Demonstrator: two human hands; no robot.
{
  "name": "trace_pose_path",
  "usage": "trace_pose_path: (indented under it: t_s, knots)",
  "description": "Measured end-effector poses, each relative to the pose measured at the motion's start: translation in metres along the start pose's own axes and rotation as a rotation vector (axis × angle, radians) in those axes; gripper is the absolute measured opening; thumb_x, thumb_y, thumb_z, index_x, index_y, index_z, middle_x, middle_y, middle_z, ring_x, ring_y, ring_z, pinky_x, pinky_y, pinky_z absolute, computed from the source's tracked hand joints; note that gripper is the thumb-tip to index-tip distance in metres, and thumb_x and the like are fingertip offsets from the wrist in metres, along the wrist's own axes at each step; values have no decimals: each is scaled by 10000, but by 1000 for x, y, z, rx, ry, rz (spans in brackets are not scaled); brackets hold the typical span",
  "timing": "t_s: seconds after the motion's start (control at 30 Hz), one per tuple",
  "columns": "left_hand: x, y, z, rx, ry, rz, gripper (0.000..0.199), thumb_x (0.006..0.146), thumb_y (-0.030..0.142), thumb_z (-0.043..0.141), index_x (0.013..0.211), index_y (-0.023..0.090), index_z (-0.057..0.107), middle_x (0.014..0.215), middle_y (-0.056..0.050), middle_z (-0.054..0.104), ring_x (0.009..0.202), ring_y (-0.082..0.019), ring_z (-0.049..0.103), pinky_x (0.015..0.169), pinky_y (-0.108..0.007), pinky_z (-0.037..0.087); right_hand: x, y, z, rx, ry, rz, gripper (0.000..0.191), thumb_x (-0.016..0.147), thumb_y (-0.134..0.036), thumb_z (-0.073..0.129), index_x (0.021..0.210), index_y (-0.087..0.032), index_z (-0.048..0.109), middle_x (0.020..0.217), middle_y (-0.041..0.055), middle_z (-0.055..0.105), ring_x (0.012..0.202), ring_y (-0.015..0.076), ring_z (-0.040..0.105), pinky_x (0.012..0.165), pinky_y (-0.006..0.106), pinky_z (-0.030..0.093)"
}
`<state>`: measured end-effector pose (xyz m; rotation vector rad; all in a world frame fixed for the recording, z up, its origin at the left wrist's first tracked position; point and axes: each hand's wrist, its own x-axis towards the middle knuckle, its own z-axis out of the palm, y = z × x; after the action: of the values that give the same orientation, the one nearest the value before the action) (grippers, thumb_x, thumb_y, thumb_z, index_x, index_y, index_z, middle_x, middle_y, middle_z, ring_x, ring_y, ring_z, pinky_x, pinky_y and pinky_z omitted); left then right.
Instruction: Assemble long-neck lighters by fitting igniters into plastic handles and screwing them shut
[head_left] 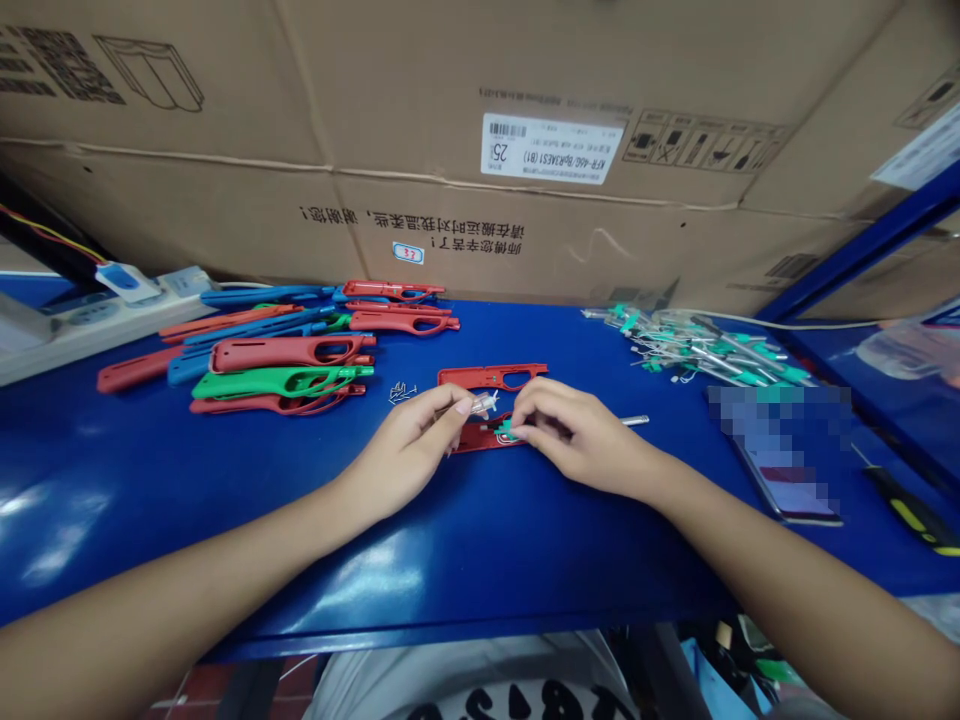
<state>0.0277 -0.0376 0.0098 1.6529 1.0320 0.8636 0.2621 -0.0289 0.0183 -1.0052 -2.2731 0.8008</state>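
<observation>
Pinched in the fingers of my left hand (420,440) is a small clear plastic piece with a white tip (485,404), which looks like a lighter's fuel tank. My right hand (577,430) has its thumb and fingers closed on a green igniter part (505,430) with a thin wire. That part lies at a red lighter shell half (476,440), partly hidden under both hands. A metal tube (635,421) pokes out to the right from behind my right hand. Just beyond my hands another red shell half (480,377) lies flat on the blue table.
Small screws (401,391) lie left of the shells. Red, green and blue lighter shells (281,382) are piled at the left near a power strip (176,295). Green-and-metal igniter assemblies (705,350), a phone (784,460) and a screwdriver (911,508) are at the right. Cardboard (405,200) stands behind.
</observation>
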Motion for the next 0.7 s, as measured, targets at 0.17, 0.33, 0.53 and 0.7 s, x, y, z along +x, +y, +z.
trace_pose_path:
  t_s: [0.17,0.33,0.53,0.7]
  knots:
    - [3,-2,0,28,2,-19,293,994,427,491,892,191,632,639,45,507,604,-131,488,597,-250,390,6,10,1,575,-5,341,253,889,-414,678,907,-193,556,610,-66,530,463,85,483,402,211,435]
    - [3,-2,2,90,9,2,324,1004,436,475,947,179,663,645,38,530,599,-132,501,596,-246,415,10,15,-3,713,-31,364,340,807,-464,761,894,-164,627,630,-50,604,443,70,518,410,212,471]
    - [2,0,3,190,5,38,337,1010,423,455,1056,192,697,659,26,590,636,-149,549,652,-258,463,10,11,-5,599,-46,379,348,810,-489,752,896,-158,683,595,-59,569,426,53,474,417,200,397]
    - [3,1,3,228,5,59,314,1004,401,469,1027,197,707,634,20,593,677,-170,591,703,-276,495,10,10,-5,579,-44,395,359,806,-504,750,890,-162,684,582,-63,558,398,45,435,400,200,334]
